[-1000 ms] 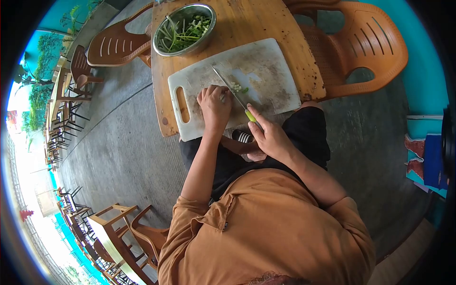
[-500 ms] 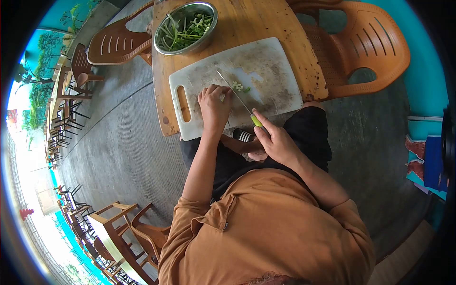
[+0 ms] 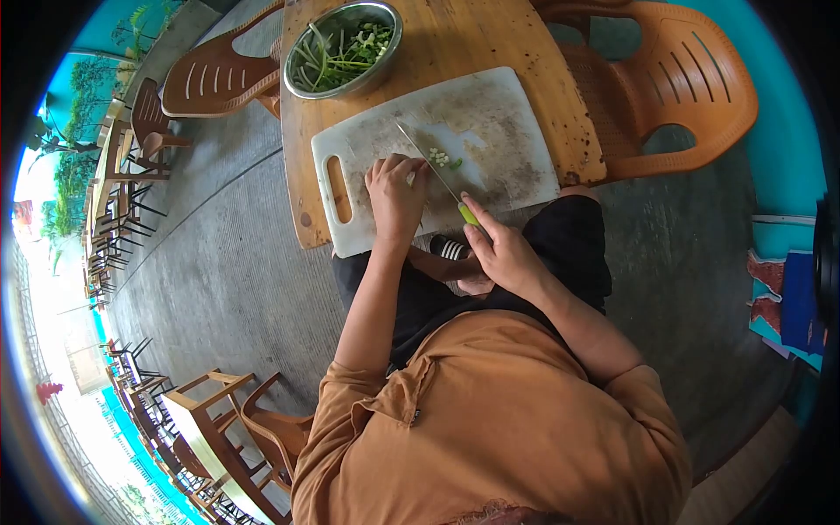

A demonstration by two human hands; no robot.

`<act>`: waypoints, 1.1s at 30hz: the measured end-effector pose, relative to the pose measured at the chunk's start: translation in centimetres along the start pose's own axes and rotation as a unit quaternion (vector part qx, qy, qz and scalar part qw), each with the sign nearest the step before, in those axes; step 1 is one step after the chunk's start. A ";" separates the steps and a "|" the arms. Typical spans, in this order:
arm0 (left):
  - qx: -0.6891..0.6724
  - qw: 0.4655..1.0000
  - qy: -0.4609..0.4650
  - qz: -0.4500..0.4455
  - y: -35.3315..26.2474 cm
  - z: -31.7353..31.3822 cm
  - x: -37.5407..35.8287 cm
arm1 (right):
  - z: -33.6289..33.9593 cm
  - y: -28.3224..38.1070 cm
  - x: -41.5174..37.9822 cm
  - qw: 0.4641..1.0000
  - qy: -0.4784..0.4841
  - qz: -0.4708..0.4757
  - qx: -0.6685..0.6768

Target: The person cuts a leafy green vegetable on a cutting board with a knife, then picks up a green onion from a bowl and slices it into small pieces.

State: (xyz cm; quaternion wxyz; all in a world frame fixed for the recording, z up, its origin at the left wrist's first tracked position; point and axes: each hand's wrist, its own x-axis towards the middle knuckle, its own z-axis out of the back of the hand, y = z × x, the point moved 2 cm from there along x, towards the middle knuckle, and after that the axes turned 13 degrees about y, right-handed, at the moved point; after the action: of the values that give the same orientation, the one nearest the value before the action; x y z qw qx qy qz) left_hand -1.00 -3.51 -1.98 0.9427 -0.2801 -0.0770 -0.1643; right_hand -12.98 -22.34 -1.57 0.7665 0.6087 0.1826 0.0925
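Observation:
A knife (image 3: pixel 429 164) with a green handle is gripped in my right hand (image 3: pixel 509 255), its blade slanting up and left over the white cutting board (image 3: pixel 385 131). My left hand (image 3: pixel 395 197) rests on the board left of the blade, fingers curled down and pinched around a small green vegetable piece, mostly hidden by them. Just right of the blade lie small pale and green chopped bits (image 3: pixel 440 157). A metal bowl (image 3: pixel 394 54) of long green stalks and cut pieces stands beyond the board.
The board lies at the near edge of a wooden table (image 3: pixel 455 35). An orange plastic chair (image 3: pixel 700 79) stands at the table's right, a brown chair (image 3: pixel 210 83) at its left. More tables and chairs line the far left.
My right hand and the knife handle have shifted slightly up and left. My left hand has hardly moved.

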 end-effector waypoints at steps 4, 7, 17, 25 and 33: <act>0.008 1.000 -0.006 -0.006 -0.2 -0.1 -0.2 | -0.6 0.3 1.9 0.991 -0.053 0.052 -0.107; 0.015 1.000 -0.001 -0.007 0.2 -0.1 -0.3 | -0.9 0.3 2.4 0.982 -0.077 0.081 -0.156; -0.019 1.000 0.017 0.017 0.2 0.3 -0.3 | 0.0 1.0 -0.1 0.988 -0.048 0.091 -0.116; -0.014 0.999 0.024 0.019 0.3 0.2 -0.4 | 0.0 1.9 -0.7 0.994 -0.024 0.072 -0.076; -0.010 1.000 0.004 0.006 0.5 0.1 -0.3 | 0.2 1.8 -0.6 0.999 -0.001 0.019 -0.048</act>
State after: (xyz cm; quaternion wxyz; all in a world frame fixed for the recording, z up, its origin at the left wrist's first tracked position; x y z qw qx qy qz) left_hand -1.16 -3.03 -2.24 0.9411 -0.2891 -0.0701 -0.1605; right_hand -13.30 -22.33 0.35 0.7931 0.5748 0.1653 0.1150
